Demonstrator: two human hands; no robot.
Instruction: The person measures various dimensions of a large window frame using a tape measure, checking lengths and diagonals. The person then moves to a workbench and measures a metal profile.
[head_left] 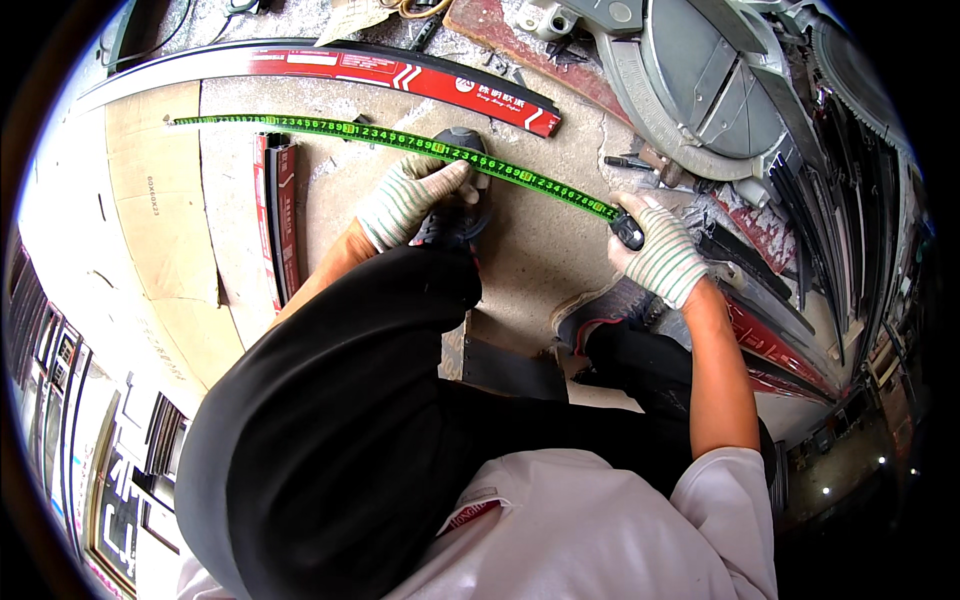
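A tape measure's bright green blade point(385, 136) is drawn out in a long curve from the left over the floor to its dark case at the right. My right hand point(660, 245), in a white glove with green stripes, grips that case point(627, 232). My left hand point(412, 203), gloved alike, has its thumb and fingers closed at the blade's lower edge, just above my shoe point(460, 140). The blade's free end lies over a cardboard sheet point(160, 190). Beyond the blade rests a long dark strip with a red printed label point(440, 88).
A grey mitre saw point(690, 80) stands at the far right, its toothed blade point(855, 65) beside it. Dark strips point(850, 200) are stacked along the right. Shorter red-and-black pieces point(282, 220) lie left of my left arm. Small tools point(632, 163) and debris lie near the saw.
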